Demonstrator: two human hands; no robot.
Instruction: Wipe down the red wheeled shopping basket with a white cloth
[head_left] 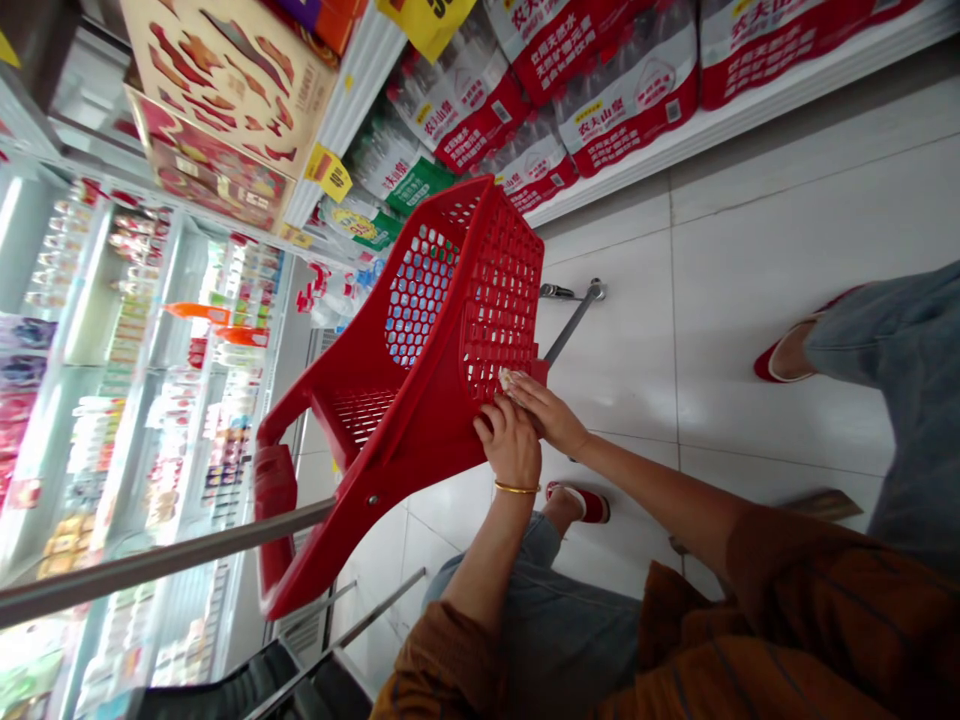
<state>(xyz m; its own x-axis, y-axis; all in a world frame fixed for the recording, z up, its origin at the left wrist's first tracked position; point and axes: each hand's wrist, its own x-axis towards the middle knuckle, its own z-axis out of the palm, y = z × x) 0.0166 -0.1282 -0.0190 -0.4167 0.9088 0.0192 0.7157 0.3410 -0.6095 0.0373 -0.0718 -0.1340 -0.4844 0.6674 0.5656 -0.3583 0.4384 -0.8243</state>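
"Supermarket aisle, judging by that glossy white tile floor (615, 340) and the long white shelf (757, 150) of shrink-wrapped red-and-white bottled water packs (622, 100)?"

"Yes, both lie past the hands, and on the other side of them stands a glass-fronted chilled display case (150, 400) lined with small bottles and packets."

"What's right under the fingers?"

"A red moulded-plastic shopping basket (450, 340), tilted, its walls punched with rows of hexagonal holes, and a thin steel rod (574, 325) just beyond its rim."

"And the hands?"

"Left hand (510, 450), thin gold bangle (517, 488) at the wrist, is curled, its bent fingers against the basket's perforated wall. Right hand (551, 415) lies just beside it, fingers stretched out, their tips (525, 392) on a small pale crumpled thing (510, 380) sitting on that wall."

"Gripping it?"

"Can't tell for either hand, and that pale thing is too small to identify."

"Anything below them?"

"Orange-brown striped sleeves (750, 570), blue denim legs (547, 630) and a red flat shoe (589, 503)."
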